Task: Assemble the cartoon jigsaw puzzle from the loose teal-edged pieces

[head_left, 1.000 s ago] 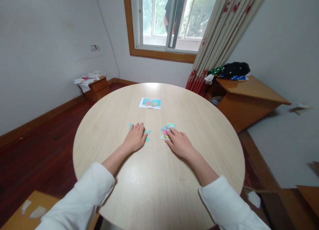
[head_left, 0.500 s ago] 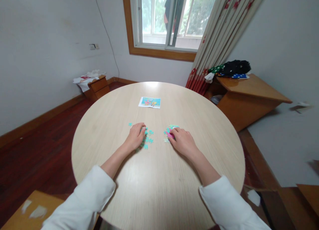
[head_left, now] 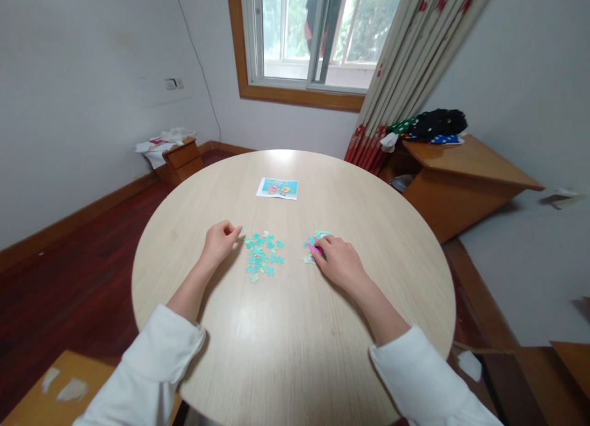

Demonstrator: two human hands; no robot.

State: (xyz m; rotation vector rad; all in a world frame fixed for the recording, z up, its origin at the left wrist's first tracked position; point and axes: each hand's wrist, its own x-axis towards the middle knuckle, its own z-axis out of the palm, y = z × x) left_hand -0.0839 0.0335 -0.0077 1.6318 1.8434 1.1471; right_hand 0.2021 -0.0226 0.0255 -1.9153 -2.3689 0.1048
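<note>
Off the left side of a loose pile of teal jigsaw puzzle pieces (head_left: 259, 254), my left hand (head_left: 219, 244) is closed in a pinch. A small teal puzzle piece (head_left: 242, 230) shows at its fingertips. My right hand (head_left: 340, 261) is bent over a second group of puzzle pieces (head_left: 310, 244) in teal, pink and pale green. Its thumb and fingers close around a pink part there and hide much of that group. Whether those pieces are joined I cannot tell.
Both groups lie on a round pale wooden table (head_left: 286, 352). Farther back lies a picture sheet (head_left: 277, 189) with cartoon figures. A wooden cabinet (head_left: 470, 168) with clothes (head_left: 433, 126) stands to the right, and a small drawer unit (head_left: 183, 160) to the left.
My left hand has moved left from over the teal pile to the lone piece at its side, uncovering the pile. My right hand stays almost where it was.
</note>
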